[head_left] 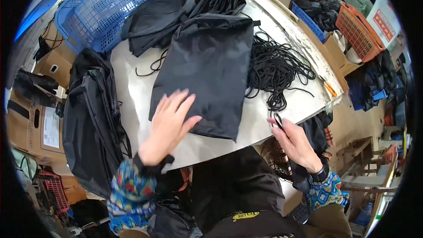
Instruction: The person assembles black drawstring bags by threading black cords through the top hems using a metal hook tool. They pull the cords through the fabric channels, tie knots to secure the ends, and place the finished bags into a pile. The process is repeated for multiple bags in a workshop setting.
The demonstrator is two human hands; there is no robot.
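A flat black fabric bag (207, 70) lies in the middle of the white table (136, 92), its top edge toward the far side. My left hand (169, 121) is over its lower left part with the fingers stretched out; whether the palm presses on the cloth I cannot tell. Just right of the bag is a tangled heap of black cord (277, 66). Near the table's front right edge my right hand (293, 141) pinches a strand of black cord (278, 120) between thumb and fingers. The strand's other end is hard to make out.
More black bags (163, 20) are piled at the back, beside a blue plastic basket (110, 11). Another stack of black bags (90, 119) hangs over the left edge. Orange-handled scissors (329, 89) lie by the right edge. Cardboard boxes (37, 130) stand at left, an orange crate (358, 31) at far right.
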